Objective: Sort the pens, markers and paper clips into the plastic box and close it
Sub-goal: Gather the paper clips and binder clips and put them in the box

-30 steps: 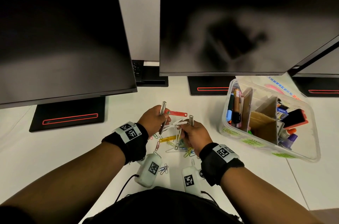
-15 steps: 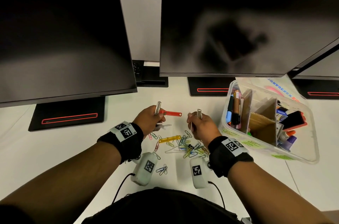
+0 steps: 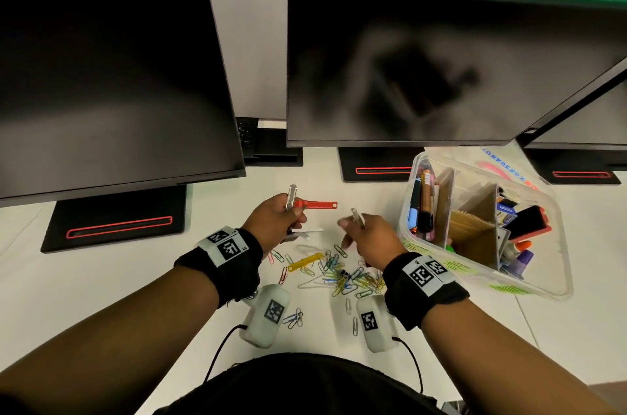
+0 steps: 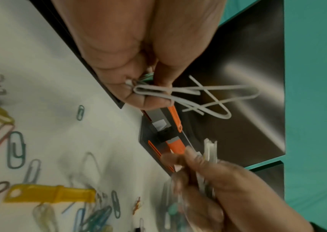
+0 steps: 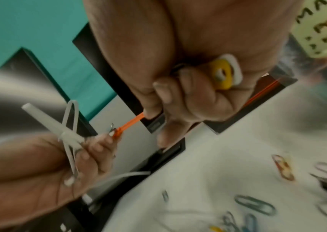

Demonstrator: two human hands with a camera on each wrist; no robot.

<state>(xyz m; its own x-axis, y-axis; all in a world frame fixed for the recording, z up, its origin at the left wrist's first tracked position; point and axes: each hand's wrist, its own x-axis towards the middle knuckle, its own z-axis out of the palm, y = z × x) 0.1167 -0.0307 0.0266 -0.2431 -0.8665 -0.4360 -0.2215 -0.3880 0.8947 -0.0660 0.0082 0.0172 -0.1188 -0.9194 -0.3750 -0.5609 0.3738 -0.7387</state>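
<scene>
While both hands hover over the bench [image 3: 101, 278] | left hand [image 3: 276, 221] grips red clip [image 3: 317, 204], long axis pointing right, plus white clips | right hand [image 3: 368, 238] pinches clear clip [image 3: 357, 216] upright | paper clips [image 3: 342, 273] lie between wrists | plastic box [image 3: 529, 289] open, right.

The left hand [image 3: 274, 221] grips a red plastic clip [image 3: 317, 204], a clear one [image 3: 291, 197] and large white wire clips [image 4: 194, 97]. The right hand [image 3: 368, 238] holds a clear clip [image 3: 356, 217] and, seen from the right wrist, a yellow and white piece [image 5: 227, 72]. Below both hands lie a yellow plastic clip [image 3: 305, 261] and small paper clips [image 3: 342, 275] in blue, green, yellow and pink. Right of the right hand, the clear plastic box [image 3: 529, 292] has brown dividers [image 3: 475, 231] and pale green labels [image 3: 458, 266]. Both black wristbands [image 3: 220, 265] carry black-and-white square codes.
</scene>
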